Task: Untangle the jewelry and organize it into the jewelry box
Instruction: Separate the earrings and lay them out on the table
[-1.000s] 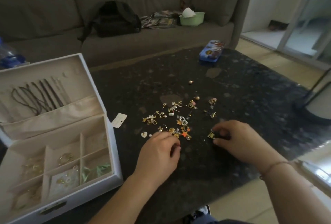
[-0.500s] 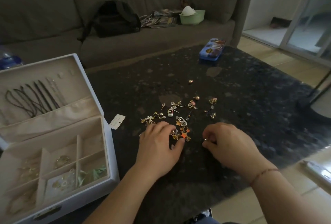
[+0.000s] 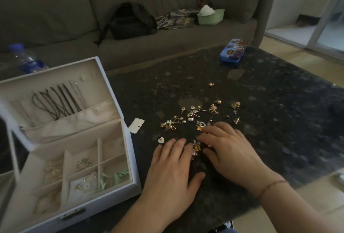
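A scatter of small gold and pearl jewelry [image 3: 195, 117] lies on the dark stone table [image 3: 270, 121]. My left hand [image 3: 171, 169] lies flat on the table with straight fingers, fingertips at the near edge of the pile by a white heart charm [image 3: 161, 140]. My right hand [image 3: 229, 149] spreads over the pile's near right part, fingers extended onto a small gold cluster [image 3: 196, 148] between both hands. The white jewelry box [image 3: 128, 158] stands open at the left, with black cords in its lid and gold pieces in several compartments.
A white tag [image 3: 136, 125] lies beside the box. A blue tin [image 3: 233, 50] sits at the table's far edge. A plastic bottle [image 3: 28, 59] stands behind the box. The grey sofa [image 3: 55, 18] holds a black bag [image 3: 131, 21], papers and a green bowl [image 3: 210, 17].
Both hands have flattened and come together over the near edge of the pile. The right hand slid left from the gold piece it pinched. The white heart charm is uncovered again.
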A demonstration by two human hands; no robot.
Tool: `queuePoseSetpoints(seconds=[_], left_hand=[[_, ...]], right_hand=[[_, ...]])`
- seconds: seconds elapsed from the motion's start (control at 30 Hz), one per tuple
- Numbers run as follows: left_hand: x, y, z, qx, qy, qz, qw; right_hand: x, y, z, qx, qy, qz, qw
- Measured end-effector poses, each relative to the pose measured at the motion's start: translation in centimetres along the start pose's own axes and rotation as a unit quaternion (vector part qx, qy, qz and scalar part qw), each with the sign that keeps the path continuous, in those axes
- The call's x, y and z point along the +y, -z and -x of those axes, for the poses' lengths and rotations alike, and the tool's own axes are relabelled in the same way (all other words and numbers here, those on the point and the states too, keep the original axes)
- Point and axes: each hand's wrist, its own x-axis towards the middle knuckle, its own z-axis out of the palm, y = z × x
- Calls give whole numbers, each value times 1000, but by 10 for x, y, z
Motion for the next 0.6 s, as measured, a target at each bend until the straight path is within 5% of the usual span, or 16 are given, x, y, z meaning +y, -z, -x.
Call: queuePoseSetpoints(seconds=[0.3, 0.6], left_hand=[[-75, 57, 70, 203, -94, 123, 967], [-213, 96, 161, 327, 237, 115, 908]], right_hand=[[16, 5, 1, -33, -36, 39, 998], [-59, 11, -31, 114, 45, -66, 990]])
